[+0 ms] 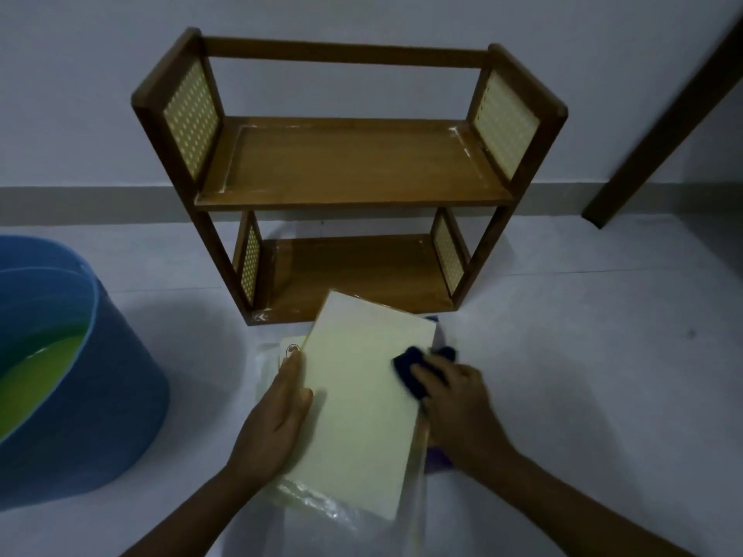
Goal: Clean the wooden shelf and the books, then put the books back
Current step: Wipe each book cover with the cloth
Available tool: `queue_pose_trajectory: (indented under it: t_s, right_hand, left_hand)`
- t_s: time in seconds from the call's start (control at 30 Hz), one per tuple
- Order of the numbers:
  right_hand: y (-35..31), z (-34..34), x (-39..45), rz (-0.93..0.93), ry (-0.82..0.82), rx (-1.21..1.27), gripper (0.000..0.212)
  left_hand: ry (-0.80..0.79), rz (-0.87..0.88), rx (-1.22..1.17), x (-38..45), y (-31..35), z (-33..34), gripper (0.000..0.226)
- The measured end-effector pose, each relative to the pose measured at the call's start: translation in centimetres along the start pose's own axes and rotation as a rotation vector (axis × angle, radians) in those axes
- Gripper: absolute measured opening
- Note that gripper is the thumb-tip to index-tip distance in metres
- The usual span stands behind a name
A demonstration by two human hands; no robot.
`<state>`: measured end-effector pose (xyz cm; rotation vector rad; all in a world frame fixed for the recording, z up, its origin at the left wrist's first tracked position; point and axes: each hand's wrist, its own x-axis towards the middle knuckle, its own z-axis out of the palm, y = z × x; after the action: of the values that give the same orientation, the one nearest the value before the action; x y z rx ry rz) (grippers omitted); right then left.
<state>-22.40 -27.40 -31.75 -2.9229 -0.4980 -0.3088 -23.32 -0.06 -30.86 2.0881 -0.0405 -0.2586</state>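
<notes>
Blue bucket point(80, 379): holds liquid; a dripping cloth could warp the cover.
Left hand point(277, 412): fingers straight, pressing the pale book point(362, 404) flat on the floor stack; if pressure eases, it may slide.
Right hand point(450, 400): curled round the dark cloth point(414, 371) on the cover.
Wooden shelf point(345, 174): bare, behind.

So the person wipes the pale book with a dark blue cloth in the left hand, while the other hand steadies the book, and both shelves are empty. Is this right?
Not quite: the dark blue cloth is in the right hand, not the left. The left hand steadies the pale book. Both boards of the wooden shelf are indeed empty. The head view shows this.
</notes>
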Motion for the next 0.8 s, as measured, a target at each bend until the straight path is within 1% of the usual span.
queue_pose_trajectory:
  t_s: [0.07,0.1,0.13,0.2,0.23,0.3,0.37,0.4,0.43,0.5,0.57,0.63,0.67,0.73,0.77,0.8]
  right_hand:
    - [4.1,-0.9,-1.3,0.268,-0.004,-0.003,0.040]
    - [5.6,-0.9,-2.2,0.354,-0.007,-0.010,0.040]
    - [6.5,-0.6,-3.0,0.406,-0.031,-0.031,0.043]
    - [7.2,0.5,-4.6,0.412,-0.127,-0.033,0.053]
    - [7.2,1.1,-5.3,0.375,-0.179,0.001,0.054]
    - [6.8,1.1,-5.9,0.310,-0.230,0.035,0.061]
    - [5.4,0.0,-5.7,0.295,-0.253,0.098,0.074]
    - [4.5,-0.6,-5.6,0.237,-0.229,0.128,0.081]
    - [3.7,-1.1,-5.6,0.137,-0.205,0.138,0.089]
    - [2.0,-1.8,-5.7,-0.076,-0.269,0.084,0.105]
    - [0.6,-1.2,-5.9,-0.252,-0.304,-0.012,0.111]
    - [-0.8,-0.1,-5.8,-0.384,-0.329,-0.025,0.100]
    - [-1.3,0.3,-5.6,-0.456,-0.295,0.008,0.088]
    - [-1.9,0.6,-4.7,-0.577,-0.114,0.156,0.051]
    - [-2.1,0.3,-4.3,-0.599,-0.037,0.225,0.037]
    - [-2.2,-0.4,-3.7,-0.595,0.006,0.294,0.032]
  left_hand:
    - [0.037,0.003,0.003,0.2,0.0,0.0,0.066]
    - [0.078,-0.011,0.061,0.2,-0.2,-0.1,0.068]
    - [0.113,-0.030,0.162,0.2,-0.3,-0.2,0.071]
    - [0.124,-0.100,0.383,-0.1,-0.2,-0.6,0.074]
    - [0.089,-0.132,0.483,-0.3,0.0,-0.6,0.073]
    - [0.002,-0.149,0.639,-0.3,0.5,-0.7,0.067]
    - [-0.052,-0.158,0.712,0.1,0.7,-1.1,0.066]
    - [-0.068,-0.164,0.737,0.3,0.6,-1.3,0.066]
    - [-0.081,-0.169,0.754,0.5,0.5,-1.5,0.066]
    - [-0.098,-0.185,0.759,1.0,0.6,-1.8,0.066]
    - [-0.135,-0.220,0.740,1.4,0.5,-2.0,0.065]
    - [-0.162,-0.244,0.693,1.6,0.7,-2.2,0.066]
    - [-0.173,-0.250,0.675,1.6,0.7,-2.3,0.066]
    - [-0.204,-0.262,0.620,1.8,0.5,-2.8,0.067]
    - [-0.233,-0.264,0.579,1.8,0.7,-3.4,0.065]
    - [-0.265,-0.264,0.493,1.7,1.1,-4.1,0.060]
